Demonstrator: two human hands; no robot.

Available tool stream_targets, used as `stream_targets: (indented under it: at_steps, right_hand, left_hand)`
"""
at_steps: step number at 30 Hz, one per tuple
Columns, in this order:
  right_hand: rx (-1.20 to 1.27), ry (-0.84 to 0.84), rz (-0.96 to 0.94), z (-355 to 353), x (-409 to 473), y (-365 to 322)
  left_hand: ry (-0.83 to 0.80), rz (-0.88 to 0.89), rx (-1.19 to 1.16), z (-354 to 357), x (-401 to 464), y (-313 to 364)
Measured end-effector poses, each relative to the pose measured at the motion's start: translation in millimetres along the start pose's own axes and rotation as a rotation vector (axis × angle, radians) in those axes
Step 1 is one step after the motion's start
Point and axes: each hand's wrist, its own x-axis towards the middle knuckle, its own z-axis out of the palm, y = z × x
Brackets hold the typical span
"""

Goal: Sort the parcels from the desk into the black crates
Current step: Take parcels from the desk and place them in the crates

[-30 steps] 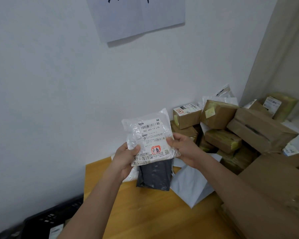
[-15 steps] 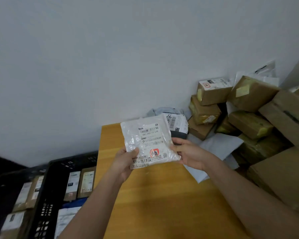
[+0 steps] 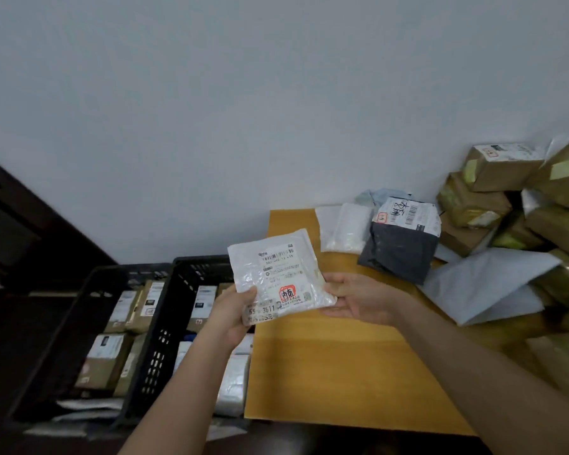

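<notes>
Both hands hold one white padded parcel (image 3: 278, 275) in the air, above the left edge of the wooden desk (image 3: 335, 362) and the nearer black crate (image 3: 165, 326). The left hand (image 3: 235, 311) pinches the parcel's lower left corner, thumb on the printed label side and fingers behind it. The right hand (image 3: 358, 298) supports the lower right edge from below with its palm turned up and fingers loosely curled under the parcel; how firmly it grips cannot be told. The parcel is tilted, its label with barcode and red stamp facing the camera. Below and to the left, the nearer crate holds upright cardboard parcels and white bags, and a second black crate (image 3: 79, 326) just beside it is filled with brown boxes bearing labels. On the desk behind the parcel lie a small white bag (image 3: 345, 229), a dark grey mailer (image 3: 401, 247) with a white label, and a pale grey mailer (image 3: 486, 287). A heap of taped cardboard boxes (image 3: 506, 198) crowds the right end of the desk against the white wall (image 3: 243, 110).
</notes>
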Motion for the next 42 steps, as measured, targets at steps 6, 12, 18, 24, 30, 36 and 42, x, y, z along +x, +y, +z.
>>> stream_targets:
  at_steps: [6, 12, 18, 24, 30, 36, 42]
  right_hand:
    - [-0.089, -0.058, 0.079, 142.2, 63.4, 47.1]
    - [-0.194, -0.178, 0.151, 267.5, 112.8, 75.7]
    - [-0.329, -0.131, 0.182, 328.4, 162.3, 86.1]
    - [-0.437, 0.069, 0.161, 366.4, 237.8, 104.5]
    - [-0.517, 0.186, 0.147, 399.2, 331.6, 120.2]
    - [-0.732, 0.183, 0.216, 419.9, 400.4, 151.8]
    - [-0.973, 0.131, 0.290, 423.2, 444.8, 191.8]
  left_hand:
    - [0.124, 0.041, -0.096, -160.4, -38.5, 8.5]
    - [0.285, 0.037, -0.122, -303.5, -63.4, 15.6]
    - [0.326, 0.042, -0.288, -369.2, -64.6, 2.9]
    - [0.508, -0.024, -0.267, -434.6, -41.0, 11.1]
    - [0.579, -0.067, -0.171, -507.6, 13.6, 39.2]
    - [0.586, -0.169, -0.007, -559.9, 73.8, 50.1]
    - [0.519, -0.242, 0.226, -594.3, 123.3, 27.2]
